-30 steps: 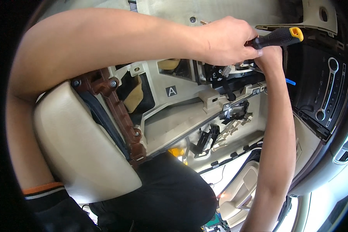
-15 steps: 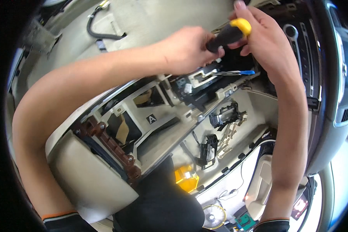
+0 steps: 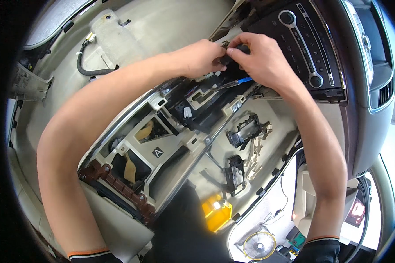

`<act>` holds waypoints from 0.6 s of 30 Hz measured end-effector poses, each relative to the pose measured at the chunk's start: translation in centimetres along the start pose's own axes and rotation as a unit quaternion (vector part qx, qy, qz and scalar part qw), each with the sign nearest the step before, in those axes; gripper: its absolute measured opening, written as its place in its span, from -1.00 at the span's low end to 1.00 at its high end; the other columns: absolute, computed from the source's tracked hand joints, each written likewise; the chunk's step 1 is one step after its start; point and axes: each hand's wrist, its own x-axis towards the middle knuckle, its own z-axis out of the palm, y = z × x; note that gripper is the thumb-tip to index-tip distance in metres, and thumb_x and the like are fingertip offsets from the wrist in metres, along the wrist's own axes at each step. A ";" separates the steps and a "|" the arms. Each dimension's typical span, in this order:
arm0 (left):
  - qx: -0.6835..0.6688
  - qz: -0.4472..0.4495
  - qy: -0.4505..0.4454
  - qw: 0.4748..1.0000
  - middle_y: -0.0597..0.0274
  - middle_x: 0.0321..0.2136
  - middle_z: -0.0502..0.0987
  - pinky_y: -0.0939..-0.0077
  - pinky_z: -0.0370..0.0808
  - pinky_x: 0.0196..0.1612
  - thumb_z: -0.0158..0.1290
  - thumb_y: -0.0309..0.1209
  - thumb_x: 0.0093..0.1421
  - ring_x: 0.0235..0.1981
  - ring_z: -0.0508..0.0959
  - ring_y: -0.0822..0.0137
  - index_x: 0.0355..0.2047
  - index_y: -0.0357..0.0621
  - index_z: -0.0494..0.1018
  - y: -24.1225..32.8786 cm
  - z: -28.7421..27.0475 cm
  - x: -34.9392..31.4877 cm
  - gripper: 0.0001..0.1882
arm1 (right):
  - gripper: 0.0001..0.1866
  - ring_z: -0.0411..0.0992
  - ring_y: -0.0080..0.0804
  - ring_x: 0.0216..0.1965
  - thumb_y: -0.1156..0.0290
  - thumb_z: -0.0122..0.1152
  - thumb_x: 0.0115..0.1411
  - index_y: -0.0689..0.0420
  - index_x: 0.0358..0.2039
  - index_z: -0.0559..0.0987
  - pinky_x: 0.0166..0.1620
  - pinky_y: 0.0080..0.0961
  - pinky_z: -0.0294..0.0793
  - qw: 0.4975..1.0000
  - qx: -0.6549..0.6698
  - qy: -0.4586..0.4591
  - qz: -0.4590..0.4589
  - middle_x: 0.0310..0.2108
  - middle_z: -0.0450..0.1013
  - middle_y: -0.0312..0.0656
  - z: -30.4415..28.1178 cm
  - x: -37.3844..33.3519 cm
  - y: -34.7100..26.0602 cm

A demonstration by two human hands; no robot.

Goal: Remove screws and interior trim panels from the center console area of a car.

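Both hands, the left hand [image 3: 202, 59] and right hand [image 3: 261, 61], pinch a small black connector [image 3: 231, 58] above the stripped centre console [image 3: 175, 144], beside the audio panel [image 3: 303, 39]; loose clips [image 3: 254, 153] lie on the beige carpet [image 3: 162, 26].

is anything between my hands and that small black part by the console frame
Nothing visible. Both the left hand and the right hand already have their fingers closed on the small black part, above the opened centre console frame.
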 end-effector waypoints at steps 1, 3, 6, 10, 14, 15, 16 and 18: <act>0.000 -0.003 0.001 1.000 -0.05 -0.50 0.52 0.21 0.43 -0.30 0.11 -0.23 0.17 -0.44 0.51 -0.04 -0.30 -0.33 0.45 -0.3 0.3 0.2 -0.67 | -0.74 0.52 -0.03 -0.35 0.33 0.18 0.08 0.26 -0.30 0.59 -0.22 -0.29 0.49 1.000 0.001 -0.002 -0.002 -0.48 0.52 0.06 0.1 -0.1 -0.1; 0.017 0.000 -0.020 1.000 -0.03 -0.51 0.52 0.21 0.43 -0.30 0.10 -0.24 0.18 -0.45 0.50 -0.02 -0.27 -0.31 0.46 -0.5 0.7 0.5 -0.68 | -0.74 0.52 -0.05 -0.35 0.34 0.17 0.08 0.26 -0.30 0.60 -0.21 -0.30 0.49 0.999 -0.024 -0.024 0.034 -0.47 0.52 0.07 -0.1 -0.3 -0.8; -0.023 0.007 0.007 1.000 -0.03 -0.50 0.52 0.20 0.43 -0.30 0.10 -0.25 0.18 -0.45 0.50 -0.01 -0.28 -0.30 0.46 -0.6 0.8 0.5 -0.69 | -0.75 0.53 -0.08 -0.35 0.35 0.15 0.09 0.26 -0.30 0.59 -0.21 -0.31 0.49 0.998 -0.027 -0.030 0.043 -0.47 0.52 0.07 -0.4 -0.2 -0.9; -0.031 0.009 0.011 0.999 -0.02 -0.51 0.52 0.20 0.43 -0.32 0.11 -0.25 0.18 -0.46 0.49 -0.01 -0.29 -0.30 0.45 -1.1 1.2 0.3 -0.69 | -0.75 0.53 -0.09 -0.35 0.36 0.14 0.09 0.26 -0.30 0.59 -0.22 -0.32 0.50 0.998 -0.031 -0.037 0.040 -0.47 0.52 0.07 -0.1 -0.2 -1.3; -0.011 0.023 0.014 1.000 -0.01 -0.53 0.52 0.20 0.43 -0.34 0.12 -0.25 0.17 -0.47 0.49 -0.01 -0.30 -0.30 0.45 -1.3 1.5 0.5 -0.69 | -0.75 0.53 -0.08 -0.34 0.36 0.14 0.08 0.26 -0.30 0.59 -0.21 -0.30 0.49 0.998 -0.051 -0.022 0.023 -0.46 0.52 0.07 0.4 -0.2 -0.5; -0.001 0.025 0.014 1.000 0.00 -0.54 0.52 0.20 0.43 -0.34 0.12 -0.24 0.17 -0.48 0.49 -0.01 -0.30 -0.30 0.45 -1.5 1.6 0.4 -0.69 | -0.75 0.53 -0.08 -0.34 0.36 0.14 0.08 0.26 -0.30 0.59 -0.21 -0.30 0.49 0.998 -0.048 -0.025 0.022 -0.46 0.52 0.07 0.4 -0.2 -0.8; -0.001 0.022 0.012 1.000 0.00 -0.54 0.52 0.20 0.43 -0.34 0.12 -0.24 0.17 -0.48 0.49 -0.01 -0.30 -0.30 0.45 -1.8 1.7 0.4 -0.69 | -0.75 0.53 -0.06 -0.33 0.36 0.15 0.08 0.26 -0.29 0.59 -0.20 -0.30 0.50 0.997 -0.036 -0.042 0.049 -0.45 0.52 0.08 0.2 -0.1 -1.2; -0.012 0.035 0.031 0.999 -0.02 -0.54 0.51 0.19 0.43 -0.35 0.12 -0.23 0.17 -0.49 0.49 -0.02 -0.30 -0.30 0.45 -1.9 1.8 0.4 -0.68 | -0.75 0.53 -0.05 -0.32 0.36 0.15 0.08 0.26 -0.29 0.59 -0.20 -0.29 0.50 0.995 -0.025 -0.060 0.077 -0.44 0.53 0.08 0.3 -0.1 -1.2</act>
